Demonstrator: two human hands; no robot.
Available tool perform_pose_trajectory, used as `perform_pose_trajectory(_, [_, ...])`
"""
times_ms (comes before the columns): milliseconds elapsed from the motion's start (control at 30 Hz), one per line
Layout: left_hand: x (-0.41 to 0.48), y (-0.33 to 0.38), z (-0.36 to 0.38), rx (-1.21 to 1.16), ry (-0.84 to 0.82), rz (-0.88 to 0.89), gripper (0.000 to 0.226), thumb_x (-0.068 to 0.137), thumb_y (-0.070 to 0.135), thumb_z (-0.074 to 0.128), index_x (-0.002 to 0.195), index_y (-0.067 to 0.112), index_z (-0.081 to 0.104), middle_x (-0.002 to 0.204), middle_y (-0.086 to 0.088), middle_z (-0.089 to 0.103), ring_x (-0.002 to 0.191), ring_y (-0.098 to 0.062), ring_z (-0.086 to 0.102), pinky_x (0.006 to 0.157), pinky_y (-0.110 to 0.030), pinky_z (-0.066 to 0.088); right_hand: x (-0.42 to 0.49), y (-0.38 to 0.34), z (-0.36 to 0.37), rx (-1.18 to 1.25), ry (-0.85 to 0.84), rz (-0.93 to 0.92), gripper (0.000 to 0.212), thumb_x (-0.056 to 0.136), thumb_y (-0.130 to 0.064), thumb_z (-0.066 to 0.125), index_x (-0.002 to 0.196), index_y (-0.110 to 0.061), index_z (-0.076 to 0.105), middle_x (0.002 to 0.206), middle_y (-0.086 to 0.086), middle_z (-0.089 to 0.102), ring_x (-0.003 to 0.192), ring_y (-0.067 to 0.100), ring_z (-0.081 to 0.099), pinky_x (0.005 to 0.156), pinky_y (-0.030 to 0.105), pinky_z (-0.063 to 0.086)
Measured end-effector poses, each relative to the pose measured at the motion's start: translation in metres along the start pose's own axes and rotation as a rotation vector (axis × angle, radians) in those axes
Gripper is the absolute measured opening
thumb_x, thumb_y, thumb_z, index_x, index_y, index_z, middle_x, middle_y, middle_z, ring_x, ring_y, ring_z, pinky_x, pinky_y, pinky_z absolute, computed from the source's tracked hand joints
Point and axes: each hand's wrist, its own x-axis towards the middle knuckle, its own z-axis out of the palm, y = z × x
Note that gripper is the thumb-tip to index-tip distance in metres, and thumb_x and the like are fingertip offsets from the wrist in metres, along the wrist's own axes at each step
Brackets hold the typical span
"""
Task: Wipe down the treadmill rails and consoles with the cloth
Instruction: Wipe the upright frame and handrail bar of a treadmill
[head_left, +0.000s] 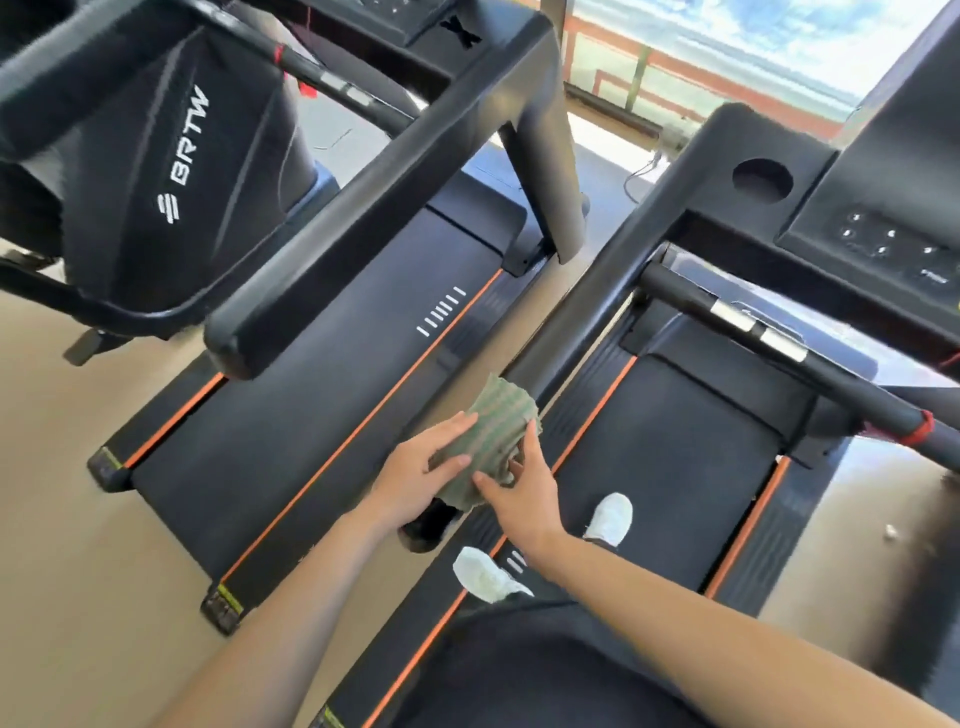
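Two white shoes (610, 517) show below, tan floor (78, 467) lies left, a bright window (753, 47) ahead.

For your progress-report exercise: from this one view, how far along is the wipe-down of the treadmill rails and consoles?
Done: no surface shows signs of wiping, so nothing is confirmable. In hand: the left hand presses and the right hand pinches the green cloth over the near end of one handrail. Left: the rest of that handrail, the button console and the neighbouring treadmill's handrail.
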Motion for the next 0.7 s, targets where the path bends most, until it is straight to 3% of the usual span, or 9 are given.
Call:
perform_pose_trajectory(67, [-0.022, -0.011, -0.003, 0.004, 0.035, -0.005, 0.051, 0.097, 0.016, 0.069, 0.143, 0.034, 0.056, 0.151, 0.015, 0.049, 0.139, 0.012, 0.039, 0.118, -0.016, 0.029, -0.012, 0.008, 0.014, 0.042, -0.03, 0.016, 0.095, 0.081, -0.021, 0.076, 0.155, -0.042, 0.022, 0.125, -0.016, 0.066, 0.117, 0.01, 0.064, 0.096, 0.039, 0.057])
perform_pose_trajectory(167, [-0.051, -0.026, -0.004, -0.034, 0.092, -0.027, 0.048, 0.097, 0.019, 0.069, 0.141, 0.035, 0.057, 0.147, 0.022, 0.048, 0.136, 0.016, 0.038, 0.116, -0.014, 0.03, -0.027, 0.003, 0.024, 0.177, -0.08, 0.051, 0.058, 0.09, -0.005, 0.067, 0.138, -0.034, 0.049, 0.113, -0.008, 0.073, 0.103, 0.017, 0.071, 0.082, 0.038, 0.061])
perform_pose_trajectory(333, [-0.089, -0.051, 0.006, -0.17, 0.223, -0.078, 0.048, 0.095, 0.011, 0.071, 0.137, 0.031, 0.06, 0.141, 0.023, 0.054, 0.134, 0.01, 0.047, 0.115, -0.02, 0.037, -0.041, -0.012, 0.028, 0.368, -0.157, 0.349, 0.022, 0.1, -0.015, 0.061, 0.121, -0.017, 0.065, 0.121, 0.01, 0.07, 0.11, 0.025, 0.068, 0.086, 0.039, 0.061])
perform_pose_trajectory(467, [-0.109, -0.067, 0.02, -0.304, 0.333, -0.153, 0.048, 0.094, 0.003, 0.069, 0.137, 0.025, 0.064, 0.139, 0.018, 0.062, 0.132, -0.002, 0.055, 0.114, -0.032, 0.044, -0.049, -0.009, 0.035, 0.401, -0.241, 0.509, 0.025, 0.101, -0.021, 0.061, 0.122, -0.009, 0.065, 0.121, 0.014, 0.071, 0.116, 0.032, 0.067, 0.095, 0.048, 0.057])
perform_pose_trajectory(567, [-0.118, -0.067, 0.031, -0.363, 0.416, -0.192, 0.046, 0.093, 0.0, 0.069, 0.125, 0.033, 0.068, 0.129, 0.029, 0.064, 0.124, 0.001, 0.06, 0.108, -0.028, 0.048, -0.05, -0.005, 0.037, 0.418, -0.289, 0.574, 0.027, 0.102, -0.022, 0.059, 0.123, -0.005, 0.065, 0.113, 0.013, 0.074, 0.113, 0.034, 0.068, 0.098, 0.051, 0.055])
perform_pose_trajectory(700, [-0.129, -0.064, 0.05, -0.495, 0.525, -0.292, 0.026, 0.093, 0.003, 0.07, 0.112, 0.02, 0.077, 0.123, 0.014, 0.071, 0.119, -0.005, 0.065, 0.099, -0.026, 0.054, -0.047, 0.003, 0.039, 0.386, -0.368, 0.653, 0.036, 0.104, -0.03, 0.055, 0.128, -0.005, 0.062, 0.118, 0.017, 0.072, 0.115, 0.033, 0.067, 0.099, 0.051, 0.054])
